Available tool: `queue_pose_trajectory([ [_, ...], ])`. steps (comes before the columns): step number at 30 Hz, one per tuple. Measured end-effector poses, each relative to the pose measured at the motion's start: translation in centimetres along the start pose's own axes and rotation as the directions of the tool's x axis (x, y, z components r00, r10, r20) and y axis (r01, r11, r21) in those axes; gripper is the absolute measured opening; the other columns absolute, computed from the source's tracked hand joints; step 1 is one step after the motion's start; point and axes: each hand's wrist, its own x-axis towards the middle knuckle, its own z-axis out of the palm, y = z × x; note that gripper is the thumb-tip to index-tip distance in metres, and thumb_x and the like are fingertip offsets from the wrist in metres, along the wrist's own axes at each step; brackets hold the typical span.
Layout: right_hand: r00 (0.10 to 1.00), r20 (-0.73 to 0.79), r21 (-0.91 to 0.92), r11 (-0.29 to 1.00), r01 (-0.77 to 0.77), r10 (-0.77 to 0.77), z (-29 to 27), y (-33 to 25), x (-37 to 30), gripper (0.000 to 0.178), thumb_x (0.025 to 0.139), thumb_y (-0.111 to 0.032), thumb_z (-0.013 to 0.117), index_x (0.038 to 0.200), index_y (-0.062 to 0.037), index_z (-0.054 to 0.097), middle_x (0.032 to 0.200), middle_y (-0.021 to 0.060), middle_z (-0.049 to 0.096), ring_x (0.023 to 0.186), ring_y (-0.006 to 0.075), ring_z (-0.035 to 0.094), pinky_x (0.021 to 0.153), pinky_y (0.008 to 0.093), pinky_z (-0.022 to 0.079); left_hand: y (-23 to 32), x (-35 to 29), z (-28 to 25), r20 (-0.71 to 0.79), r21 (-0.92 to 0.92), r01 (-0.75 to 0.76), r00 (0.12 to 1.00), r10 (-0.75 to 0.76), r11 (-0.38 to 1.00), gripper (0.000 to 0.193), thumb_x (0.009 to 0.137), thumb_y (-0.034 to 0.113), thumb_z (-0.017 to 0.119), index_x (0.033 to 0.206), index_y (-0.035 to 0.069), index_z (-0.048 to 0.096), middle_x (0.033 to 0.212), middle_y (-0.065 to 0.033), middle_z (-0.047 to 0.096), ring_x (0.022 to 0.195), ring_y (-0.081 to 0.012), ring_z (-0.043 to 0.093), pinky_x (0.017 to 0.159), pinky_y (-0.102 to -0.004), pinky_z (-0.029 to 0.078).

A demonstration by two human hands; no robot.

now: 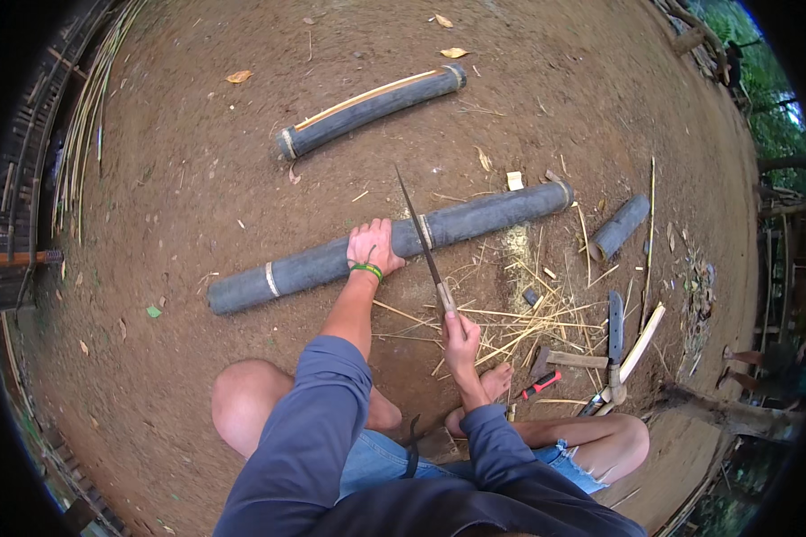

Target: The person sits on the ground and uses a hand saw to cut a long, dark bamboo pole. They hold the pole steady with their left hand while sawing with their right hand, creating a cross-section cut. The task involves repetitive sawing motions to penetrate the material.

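A long dark bamboo pole (497, 212) lies on the ground across in front of me, with pale rings at its joints. My left hand (373, 245) is clasped over its middle and holds it. A handsaw (433, 267) with a long narrow blade is in my right hand (460, 344), whose fingers are closed round its light handle. The blade crosses over the pole beside a pale joint, to the right of my left hand, and its tip points away from me. Whether the teeth touch the bamboo I cannot tell.
Farther off lies a shorter bamboo piece (376, 109) with a pale strip along it. On the right are a short bamboo section (620, 227), a big knife (615, 331), a hatchet (575, 359), a red-and-black tool (541, 385) and scattered slivers (546, 327).
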Motion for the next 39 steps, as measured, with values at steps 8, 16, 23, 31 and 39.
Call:
queue_pose_trajectory([
  [8, 0.991, 0.058, -0.058, 0.992, -0.115, 0.118, -2.3, -0.9, -3.6, 0.046, 0.103, -0.031, 0.061, 0.07, -0.0001, 0.056, 0.056, -0.0006, 0.046, 0.055, 0.0095, 0.041, 0.051, 0.0326, 0.032, -0.6, 0.0, 0.3, -0.001, 0.003, 0.011, 1.0, -0.011, 1.0, 0.076, 0.056, 0.043, 0.092, 0.119, 0.012, 0.062, 0.116, -0.0091, 0.067, 0.111, -0.0303, 0.066, 0.098, -0.0432, 0.05],
  [16, 0.998, 0.032, -0.099, 0.993, 0.062, -0.059, 3.0, -0.1, 4.9, 0.044, 0.103, -0.031, 0.06, 0.075, 0.0025, 0.06, 0.056, 0.0046, 0.045, 0.054, 0.0125, 0.041, 0.052, 0.036, 0.034, -0.3, 1.1, 0.2, 0.04, -0.034, 0.01, 0.999, -0.008, 0.999, 0.075, 0.057, 0.041, 0.092, 0.119, 0.012, 0.062, 0.116, -0.0095, 0.067, 0.113, -0.0309, 0.065, 0.101, -0.0426, 0.049],
  [23, 0.993, 0.022, -0.167, 0.978, 0.122, -0.12, -2.9, 0.1, -5.0, 0.046, 0.105, -0.03, 0.059, 0.066, -0.0049, 0.055, 0.056, -0.0028, 0.046, 0.052, 0.0092, 0.039, 0.049, 0.0298, 0.027, -1.0, 0.6, 0.2, 0.021, -0.025, 0.039, 0.999, -0.039, 0.999, 0.075, 0.055, 0.04, 0.093, 0.118, 0.011, 0.063, 0.116, -0.0108, 0.067, 0.113, -0.0312, 0.065, 0.101, -0.0428, 0.049],
  [31, 0.997, 0.06, -0.059, 0.997, 0.047, -0.044, 2.3, -0.2, 3.6, 0.043, 0.105, -0.03, 0.059, 0.075, 0.0, 0.06, 0.061, 0.0015, 0.051, 0.058, 0.0112, 0.043, 0.052, 0.0356, 0.034, -0.5, 0.0, 0.2, 0.018, -0.041, 0.008, 1.0, -0.008, 0.999, 0.073, 0.056, 0.039, 0.092, 0.118, 0.011, 0.063, 0.114, -0.0107, 0.067, 0.111, -0.0312, 0.065, 0.1, -0.044, 0.049],
  [39, 0.96, -0.027, -0.127, 0.954, 0.272, -0.278, 2.5, 2.2, 3.4, 0.042, 0.105, -0.027, 0.058, 0.072, -0.001, 0.054, 0.058, 0.0018, 0.043, 0.057, 0.0128, 0.041, 0.052, 0.0368, 0.031, 0.4, 0.9, 0.1, -0.028, -0.058, -0.019, 0.999, 0.018, 0.998, 0.074, 0.056, 0.041, 0.092, 0.117, 0.011, 0.063, 0.113, -0.0101, 0.067, 0.111, -0.0312, 0.065, 0.098, -0.0447, 0.049],
])
